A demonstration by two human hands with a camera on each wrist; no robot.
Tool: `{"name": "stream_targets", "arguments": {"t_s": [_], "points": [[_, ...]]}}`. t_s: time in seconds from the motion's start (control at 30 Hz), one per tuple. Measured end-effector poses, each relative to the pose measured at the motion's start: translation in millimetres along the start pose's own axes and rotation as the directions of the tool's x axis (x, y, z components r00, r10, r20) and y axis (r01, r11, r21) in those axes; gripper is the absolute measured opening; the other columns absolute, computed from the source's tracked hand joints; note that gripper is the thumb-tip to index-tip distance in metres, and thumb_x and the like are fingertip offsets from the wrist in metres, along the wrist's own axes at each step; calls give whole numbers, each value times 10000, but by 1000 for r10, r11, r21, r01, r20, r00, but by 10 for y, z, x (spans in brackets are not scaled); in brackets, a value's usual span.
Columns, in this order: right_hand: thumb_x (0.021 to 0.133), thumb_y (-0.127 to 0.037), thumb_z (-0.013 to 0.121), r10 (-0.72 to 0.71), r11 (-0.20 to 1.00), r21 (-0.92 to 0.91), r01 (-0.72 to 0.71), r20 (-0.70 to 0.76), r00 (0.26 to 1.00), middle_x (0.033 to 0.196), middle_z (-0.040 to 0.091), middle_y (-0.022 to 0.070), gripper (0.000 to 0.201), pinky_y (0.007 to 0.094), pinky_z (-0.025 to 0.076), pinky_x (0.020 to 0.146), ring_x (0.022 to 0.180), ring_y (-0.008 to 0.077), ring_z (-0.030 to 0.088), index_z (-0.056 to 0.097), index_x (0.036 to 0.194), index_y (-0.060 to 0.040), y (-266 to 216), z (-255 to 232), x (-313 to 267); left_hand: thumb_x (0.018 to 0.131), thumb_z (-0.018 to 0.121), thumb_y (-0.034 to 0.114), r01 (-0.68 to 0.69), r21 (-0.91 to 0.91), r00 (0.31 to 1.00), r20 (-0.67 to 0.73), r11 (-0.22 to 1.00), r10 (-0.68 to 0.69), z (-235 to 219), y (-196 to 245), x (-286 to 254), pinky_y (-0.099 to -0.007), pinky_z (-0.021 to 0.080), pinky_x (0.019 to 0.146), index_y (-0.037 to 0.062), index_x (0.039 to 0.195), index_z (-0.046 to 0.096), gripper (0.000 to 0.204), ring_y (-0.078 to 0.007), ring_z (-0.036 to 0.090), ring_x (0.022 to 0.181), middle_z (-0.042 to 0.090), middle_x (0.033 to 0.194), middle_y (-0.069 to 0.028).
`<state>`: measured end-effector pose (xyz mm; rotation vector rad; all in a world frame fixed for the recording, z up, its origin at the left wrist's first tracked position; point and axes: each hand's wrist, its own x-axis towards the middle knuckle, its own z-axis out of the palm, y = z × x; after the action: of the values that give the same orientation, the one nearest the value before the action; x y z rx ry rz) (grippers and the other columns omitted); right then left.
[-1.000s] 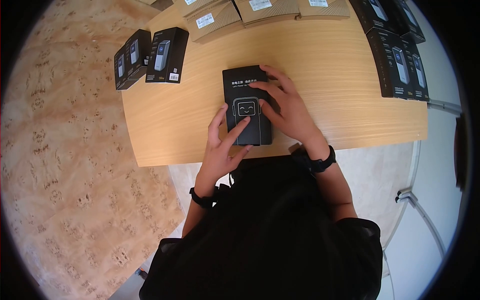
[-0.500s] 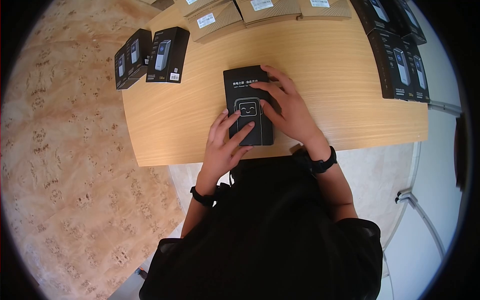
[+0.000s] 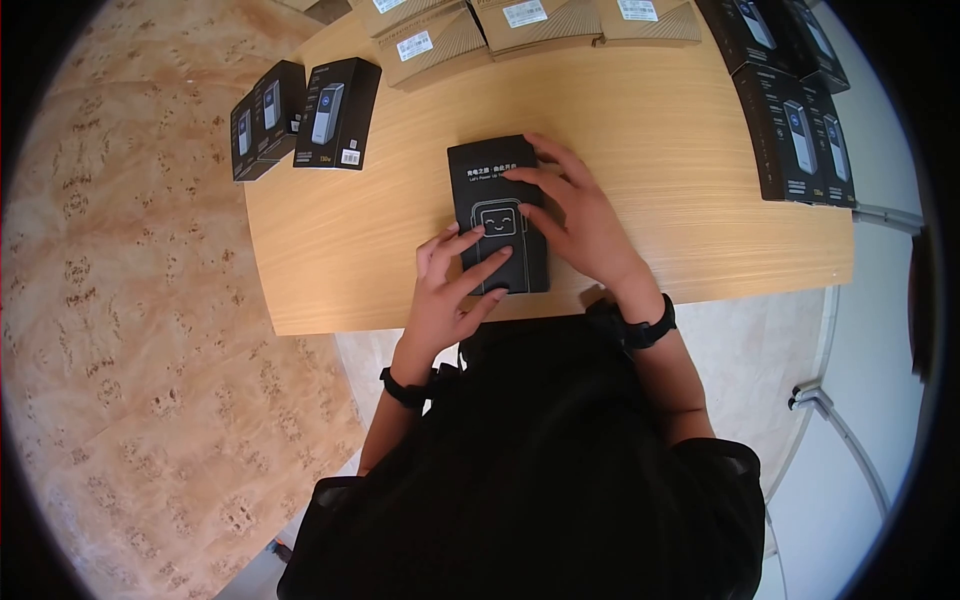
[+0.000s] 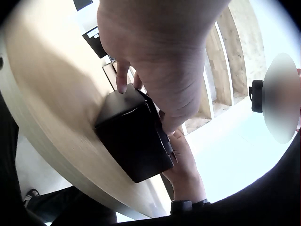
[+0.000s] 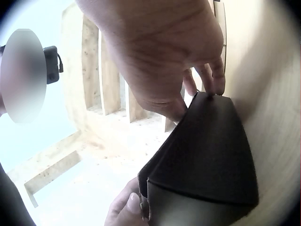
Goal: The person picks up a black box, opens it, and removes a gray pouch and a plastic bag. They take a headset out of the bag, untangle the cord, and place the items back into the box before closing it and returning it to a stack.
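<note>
A black carton (image 3: pixel 508 262) with a white smiling-face drawing lies on the table near its front edge. My left hand (image 3: pixel 437 302) is at its near left part, two fingertips resting on the printed top and the thumb by the near edge. On the right side my right hand (image 3: pixel 590 225) has fingertips on the top and at the far right corner, with the thumb beside the drawing. In the right wrist view, the carton's lid edge (image 5: pixel 142 175) stands slightly apart from the body, close to the left thumb (image 5: pixel 133 205). The carton's contents are hidden.
Brown cartons (image 3: pixel 540 28) with white labels line the back of the wooden table (image 3: pixel 660 150). Printed black boxes stand at the back left (image 3: pixel 337 115) and in a group on the right (image 3: pixel 795 135). The table's front edge (image 3: pixel 345 325) runs close to the body.
My left hand's fingers have shifted from the carton's left edge further onto its top. The carton has slid slightly to the right. My right hand keeps its place on it.
</note>
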<state>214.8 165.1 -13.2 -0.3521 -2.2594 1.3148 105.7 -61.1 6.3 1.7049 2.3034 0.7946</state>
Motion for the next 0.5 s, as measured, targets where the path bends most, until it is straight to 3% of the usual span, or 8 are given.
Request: {"name": "stream_targets", "arguments": {"t_s": [0.07,0.17,0.33,0.5], "points": [[891,-44,737,-2,1000,-3,2,-31,1000,1532,507,142,394,470,523,1028,1237,377,605,697,1280,-96,-3,-3,5,764,894,259,-1,9,1000,-9,1000,1,14,64,50,-491,367,1126,204,1328,744,586,-368,446,1330,537,1464,-108],[887,-33,726,5,996,-88,-11,-75,997,1518,514,156,397,472,524,1026,1253,381,603,696,1280,-77,-37,15,22,740,919,285,107,74,993,-49,992,-103,118,290,167,-475,383,1075,193,1349,716,648,-350,458,1273,539,1407,-113],[894,-40,697,-15,946,-324,-30,-134,991,1498,506,211,403,499,485,1075,1331,431,543,676,1297,-34,-274,139,-2,697,951,260,158,62,978,-150,986,-147,337,401,313,-463,410,1013,69,1332,605,748,-363,479,1212,531,1361,-134],[923,-117,687,-46,953,-304,-1,-146,988,1513,489,232,442,532,450,1107,1382,448,504,638,1357,-47,-333,288,0,692,951,213,225,-17,942,-252,974,-222,465,420,367,-467,418,996,18,1273,558,728,-386,479,1205,517,1337,-164]]}}
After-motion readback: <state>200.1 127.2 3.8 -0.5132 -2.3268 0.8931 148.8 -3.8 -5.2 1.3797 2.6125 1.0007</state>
